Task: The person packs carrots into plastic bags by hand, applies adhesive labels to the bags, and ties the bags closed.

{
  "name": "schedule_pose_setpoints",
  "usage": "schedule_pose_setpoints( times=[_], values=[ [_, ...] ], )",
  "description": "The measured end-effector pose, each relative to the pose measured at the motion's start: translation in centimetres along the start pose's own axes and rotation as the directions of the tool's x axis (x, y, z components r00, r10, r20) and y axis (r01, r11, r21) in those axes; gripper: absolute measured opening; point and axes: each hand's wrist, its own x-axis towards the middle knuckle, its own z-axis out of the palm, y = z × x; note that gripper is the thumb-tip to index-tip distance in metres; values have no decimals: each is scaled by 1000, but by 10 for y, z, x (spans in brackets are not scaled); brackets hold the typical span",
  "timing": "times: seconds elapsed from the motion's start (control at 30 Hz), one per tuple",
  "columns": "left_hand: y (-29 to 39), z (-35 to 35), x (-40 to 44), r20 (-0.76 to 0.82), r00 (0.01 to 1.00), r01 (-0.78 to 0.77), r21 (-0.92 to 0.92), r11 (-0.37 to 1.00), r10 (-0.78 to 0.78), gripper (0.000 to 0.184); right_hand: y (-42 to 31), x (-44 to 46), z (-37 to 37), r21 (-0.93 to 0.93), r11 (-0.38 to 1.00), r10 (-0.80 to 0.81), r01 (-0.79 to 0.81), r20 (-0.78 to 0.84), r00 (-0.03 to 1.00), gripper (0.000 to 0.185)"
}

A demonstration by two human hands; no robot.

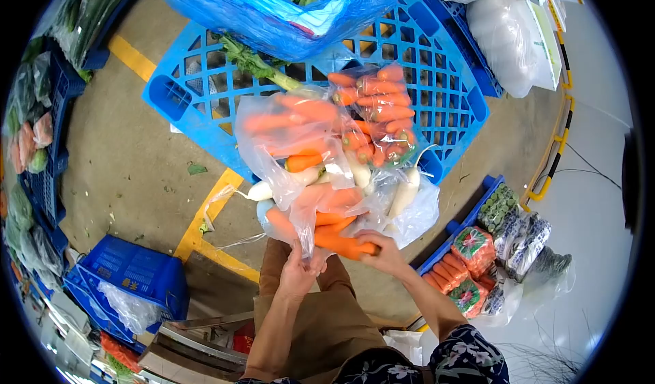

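The blue pallet (201,130) carries a packed carrot bag (389,104) towards its right side; over its near edge sprawls a clear bag (301,213), whose thin film could tear under a hard pull. The left hand (300,271) pinches that film; the right hand (383,253) grasps a carrot (346,246) beyond the edge, where a slack grip might drop it. Tugged plastic could roll a white radish (404,194) off.

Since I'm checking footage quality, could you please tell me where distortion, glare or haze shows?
Head view: fisheye distortion, black corners; head view: bright glare on the blue plastic; head view: translucent bag softens the carrots inside; head view: the carrot in the right hand looks clearer.
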Motion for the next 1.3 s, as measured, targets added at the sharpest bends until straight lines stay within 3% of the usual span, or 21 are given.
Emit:
schedule_pose_setpoints(
  times=[0.1,0.17,0.2,0.23,0.27,0.33,0.4,0.5,0.53,0.63,0.67,0.77,0.8,0.9,0.93,1.03,1.13,1.23,1.3],
  values=[
    [-1,-4,-5,8,1000,27,45,999,-27,43,38,29,18,-423,883,-199,204,56,978,19],
    [2,-5,-7,-28,999,45,94,995,-42,44,4,81,5,-488,777,-509,398,-115,853,15],
    [4,0,-9,-52,997,57,130,990,-51,45,-1,104,-1,-340,910,-339,236,-286,896,17],
    [5,3,-11,-73,996,71,165,984,-60,46,-15,135,-9,-337,919,-336,205,-396,855,15],
    [5,5,-11,-59,996,72,157,985,-63,47,-1,175,-19,-446,864,-425,235,-395,814,18],
    [8,7,-4,-24,998,58,149,987,-55,48,26,246,-31,-481,857,-410,184,-421,809,23],
    [7,5,-2,-1,999,38,184,982,-39,49,39,287,-39,-325,945,-149,-29,-509,848,27],
    [5,1,-4,-13,998,58,199,978,-57,51,94,332,-68,-704,710,-400,-18,-424,812,22],
    [4,1,-5,-24,997,73,193,979,-69,51,86,328,-76,-746,665,-372,-36,-373,850,44],
    [3,4,-3,-49,997,58,129,990,-52,43,57,302,-86,-967,211,-432,-140,-220,875,61],
    [3,5,-2,-50,997,57,122,991,-51,42,68,309,-91,-981,84,-346,-172,-191,918,57],
    [3,2,1,-13,999,50,115,992,-49,41,96,327,-91,-947,-90,-231,-309,-282,931,62],
    [3,-1,3,28,998,48,120,992,-52,42,70,314,-86,-928,-112,-141,-354,-338,931,56],
    [2,-2,6,56,998,26,138,990,-34,44,90,325,-97,-949,31,-237,-315,-313,920,55],
    [1,0,5,50,998,21,142,990,-28,45,82,328,-110,-898,387,-46,-208,-244,969,57],
    [-4,-1,6,23,1000,5,139,990,-8,47,97,317,-116,-959,264,-310,-102,-184,933,42],
    [-3,1,6,16,1000,24,134,991,-26,47,83,325,-100,-955,90,-141,-282,-293,946,35],
    [2,-1,7,93,995,29,131,991,-41,46,66,330,-81,-915,31,-254,-403,-397,882,42],
    [1,-2,5,81,997,6,163,987,-20,46,91,348,-92,-937,-39,-193,-347,-334,923,43]
  ],
)
